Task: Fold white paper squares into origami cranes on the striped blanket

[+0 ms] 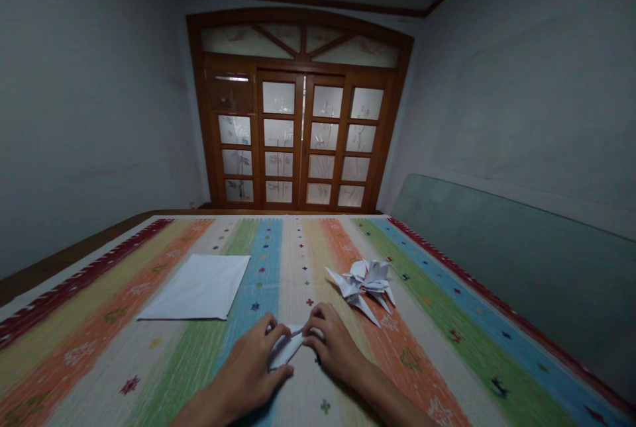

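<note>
Folded paper lay on the striped cover of the bed, toward the near side and about midway between the cover's left and right edges. Its pointed end angled down and to the left. The left hand was partly closed, with the fingers curled over the paper's left side. The right hand was also partly closed, with the fingers bent over the paper's right side. Neither hand was released: both grasped the paper between them, and they nearly met above it. The exact finger contact was partly hidden.

For a clean fold, the layers should be kept aligned, pinched close to the crease, and pressed evenly by both hands against the cover.

A white paper model with many points rested just beyond the right hand. A white sheet lay flat to the left, well apart from the model. A glazed wooden door stood beyond the cover's far edge.
</note>
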The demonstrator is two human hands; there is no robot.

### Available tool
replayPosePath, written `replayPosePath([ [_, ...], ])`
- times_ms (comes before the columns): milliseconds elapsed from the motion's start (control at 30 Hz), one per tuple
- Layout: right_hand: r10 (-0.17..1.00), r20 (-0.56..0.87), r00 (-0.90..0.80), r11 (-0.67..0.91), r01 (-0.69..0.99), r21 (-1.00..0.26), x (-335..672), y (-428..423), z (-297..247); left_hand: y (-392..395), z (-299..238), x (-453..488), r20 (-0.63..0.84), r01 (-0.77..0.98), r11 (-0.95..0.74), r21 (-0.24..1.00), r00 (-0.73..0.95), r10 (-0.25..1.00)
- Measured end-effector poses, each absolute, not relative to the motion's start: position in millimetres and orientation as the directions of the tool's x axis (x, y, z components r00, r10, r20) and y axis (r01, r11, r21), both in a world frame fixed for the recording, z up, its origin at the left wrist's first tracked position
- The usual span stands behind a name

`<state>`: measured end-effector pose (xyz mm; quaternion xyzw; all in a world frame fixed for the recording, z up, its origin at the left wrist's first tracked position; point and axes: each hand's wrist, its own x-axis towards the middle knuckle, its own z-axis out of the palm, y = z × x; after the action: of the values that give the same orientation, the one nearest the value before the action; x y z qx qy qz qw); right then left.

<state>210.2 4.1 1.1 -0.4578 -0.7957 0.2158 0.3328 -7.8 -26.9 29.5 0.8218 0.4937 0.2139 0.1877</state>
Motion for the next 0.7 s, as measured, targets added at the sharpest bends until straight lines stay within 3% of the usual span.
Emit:
replayPosePath([
  [300,0.874,0.337,-0.349,0.482,0.544,-0.687,212,6,-5,-15,16,-17,0.294,0.645,-0.539,0.541,0.455,0.84],
  [700,0.906,0.355,-0.231,0.412,0.674,-0.613,201,8,-7,-13,12,-11,0.342,0.657,-0.537,0.529,0.414,0.844],
])
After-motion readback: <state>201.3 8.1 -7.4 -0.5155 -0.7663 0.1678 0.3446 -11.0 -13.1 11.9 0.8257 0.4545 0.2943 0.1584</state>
